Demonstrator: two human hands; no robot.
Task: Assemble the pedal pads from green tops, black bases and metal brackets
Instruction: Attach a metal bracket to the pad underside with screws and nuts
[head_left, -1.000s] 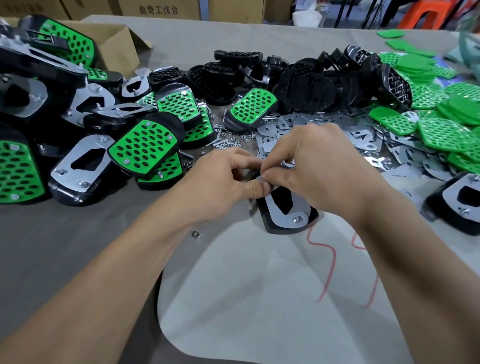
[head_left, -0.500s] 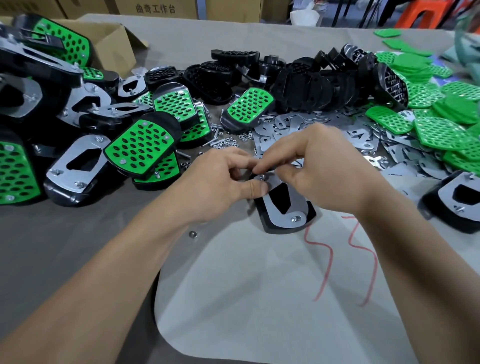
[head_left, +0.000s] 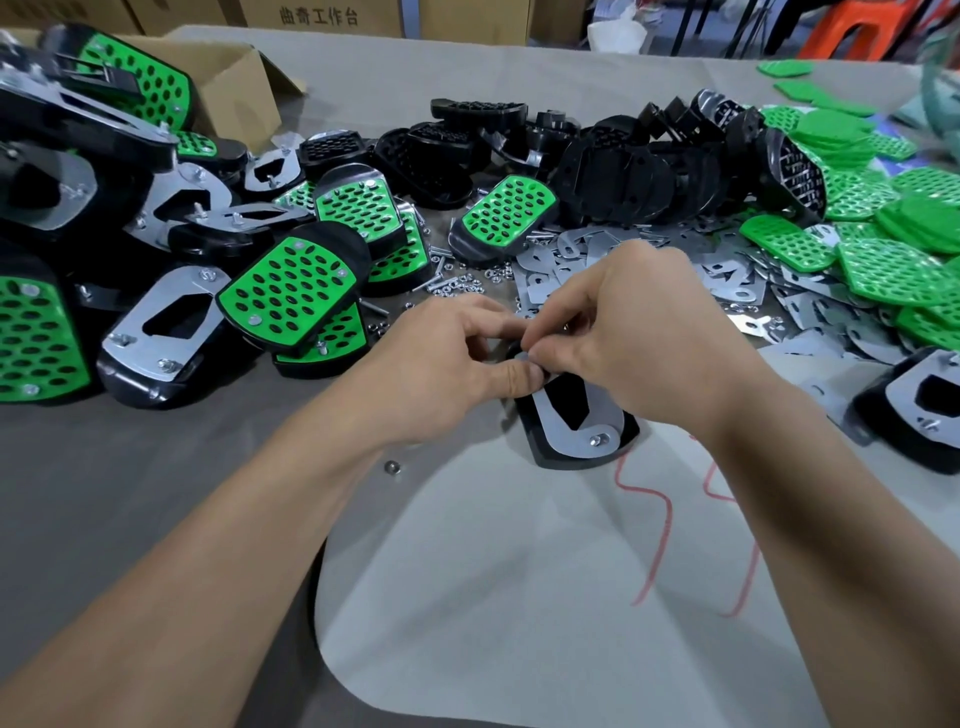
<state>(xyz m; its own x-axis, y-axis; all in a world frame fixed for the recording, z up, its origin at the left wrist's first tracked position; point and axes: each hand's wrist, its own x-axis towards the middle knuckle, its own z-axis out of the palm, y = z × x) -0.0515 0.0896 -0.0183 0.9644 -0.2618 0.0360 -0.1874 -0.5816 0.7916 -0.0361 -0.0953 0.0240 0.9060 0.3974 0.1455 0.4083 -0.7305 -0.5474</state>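
Grey table (head_left: 130, 467): left hand (head_left: 441, 364), right hand (head_left: 649, 343) pinching metal bracket (head_left: 571, 444) far end (atop black base (head_left: 550, 461)).

The characters 曲奇工作台 are printed in black on a cardboard box (head_left: 332, 18) behind the table (head_left: 104, 493). Red marks are drawn on the white sheet (head_left: 519, 597) but cannot be read.

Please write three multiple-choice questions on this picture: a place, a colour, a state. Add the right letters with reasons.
1. The loose green tops lie on the table's: A. left B. right C. near edge
2. The wavy lines on the pale sheet are: A. blue B. black C. red
3. The pedal pad at the left hand and right hand lies: A. metal bracket up B. green top up C. on edge
Answers: 1 B, heap at far right; 2 C, red strokes; 3 A, the metal bracket faces up.
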